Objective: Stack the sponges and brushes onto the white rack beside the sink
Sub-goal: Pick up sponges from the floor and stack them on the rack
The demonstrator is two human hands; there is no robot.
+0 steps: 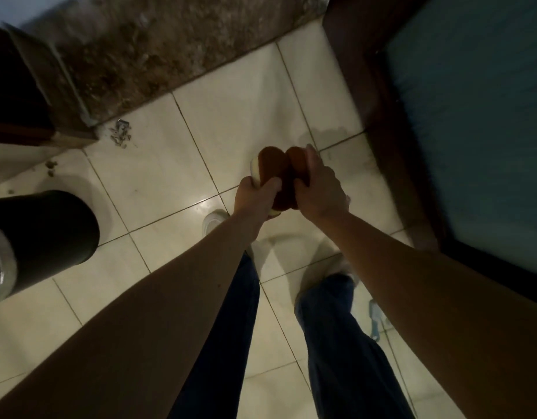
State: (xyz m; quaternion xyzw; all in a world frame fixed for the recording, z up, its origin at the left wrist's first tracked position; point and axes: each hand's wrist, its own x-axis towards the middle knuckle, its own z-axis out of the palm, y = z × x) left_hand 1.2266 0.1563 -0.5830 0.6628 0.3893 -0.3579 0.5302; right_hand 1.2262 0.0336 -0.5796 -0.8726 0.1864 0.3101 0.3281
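I look down at a tiled floor with both arms stretched out in front of me. My left hand grips a sponge with a brown scouring face and a pale yellow edge. My right hand grips a second brown sponge right beside it. The two sponges are held upright with their brown faces meeting. The white rack and the sink are out of view. No brushes show.
A black cylindrical bin stands on the floor at the left. A rough brown wall runs along the back. A dark wooden door frame with frosted glass is at the right. Small debris lies near the wall. My legs and shoes are below.
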